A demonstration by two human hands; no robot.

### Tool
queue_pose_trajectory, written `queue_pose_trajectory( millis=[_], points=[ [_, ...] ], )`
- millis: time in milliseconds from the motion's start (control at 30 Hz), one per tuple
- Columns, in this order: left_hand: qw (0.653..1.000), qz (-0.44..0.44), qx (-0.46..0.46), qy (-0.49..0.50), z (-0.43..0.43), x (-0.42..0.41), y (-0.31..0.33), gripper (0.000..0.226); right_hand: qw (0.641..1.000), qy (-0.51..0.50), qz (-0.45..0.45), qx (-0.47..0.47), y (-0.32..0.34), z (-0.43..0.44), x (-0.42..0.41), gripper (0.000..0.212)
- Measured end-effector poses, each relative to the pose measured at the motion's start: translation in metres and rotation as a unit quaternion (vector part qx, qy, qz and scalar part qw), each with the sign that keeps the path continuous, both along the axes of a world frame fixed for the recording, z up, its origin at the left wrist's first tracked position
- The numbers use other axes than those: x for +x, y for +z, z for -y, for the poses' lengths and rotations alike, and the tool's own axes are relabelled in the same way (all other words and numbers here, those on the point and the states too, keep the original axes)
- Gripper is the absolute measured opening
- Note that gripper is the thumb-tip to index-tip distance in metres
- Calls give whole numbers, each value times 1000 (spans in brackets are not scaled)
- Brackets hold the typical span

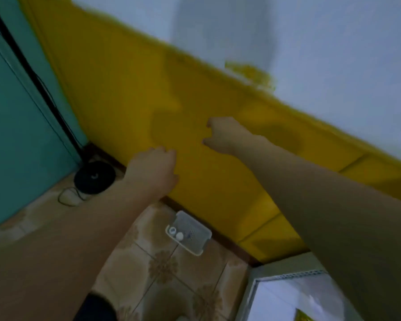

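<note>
Reaching at the yellow wall band (pixel 125 100), I see my left hand (pixel 153 169) over its lower edge and my right hand (pixel 222 133) over its middle. Both are blurred with fingers curled, so I cannot tell whether they grasp anything. A phone (pixel 188 232) lies below the band.

I have the clear-cased rectangular phone (pixel 191 235) on the patterned tile floor (pixel 134 269) at six o'clock, the round black device (pixel 94 177) at nine, and the yellow painted wall (pixel 125 89) behind both.
</note>
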State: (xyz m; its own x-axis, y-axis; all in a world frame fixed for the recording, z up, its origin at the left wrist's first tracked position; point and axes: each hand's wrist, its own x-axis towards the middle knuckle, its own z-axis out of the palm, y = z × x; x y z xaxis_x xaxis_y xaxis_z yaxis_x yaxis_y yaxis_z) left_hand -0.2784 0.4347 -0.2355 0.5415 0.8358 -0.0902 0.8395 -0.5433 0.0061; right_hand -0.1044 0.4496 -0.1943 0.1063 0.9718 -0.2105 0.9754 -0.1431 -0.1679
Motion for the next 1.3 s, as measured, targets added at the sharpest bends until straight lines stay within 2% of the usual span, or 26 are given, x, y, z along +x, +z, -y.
queue_pose_trajectory(
  millis=[100, 200, 367, 533, 667, 933, 1133, 1300],
  points=[
    [999, 14, 34, 17, 22, -9, 74, 43, 997, -14, 32, 63, 85, 37, 5, 49],
    [997, 34, 68, 6, 55, -10, 130, 47, 993, -42, 29, 107, 150, 86, 9, 44],
    [991, 78, 96, -53, 121, 13, 193, 48, 982, -101, 46, 151, 216, 184, 18, 38],
    [970, 170, 80, -153, 207, 65, 244, 48, 957, -192, 56, 208, 268, 302, 42, 36],
    [947, 218, 61, -229, 288, 116, 275, 46, 933, -269, 83, 226, 292, 402, 70, 34],
    [895, 257, 28, -364, 464, 209, 312, 45, 873, -419, 118, 218, 312, 622, 140, 34],
    [886, 259, 14, -384, 577, 279, 312, 48, 850, -471, 145, 184, 319, 754, 196, 34],
    [897, 259, -18, -358, 636, 319, 308, 46, 860, -459, 154, 158, 321, 815, 239, 34]
  ],
)
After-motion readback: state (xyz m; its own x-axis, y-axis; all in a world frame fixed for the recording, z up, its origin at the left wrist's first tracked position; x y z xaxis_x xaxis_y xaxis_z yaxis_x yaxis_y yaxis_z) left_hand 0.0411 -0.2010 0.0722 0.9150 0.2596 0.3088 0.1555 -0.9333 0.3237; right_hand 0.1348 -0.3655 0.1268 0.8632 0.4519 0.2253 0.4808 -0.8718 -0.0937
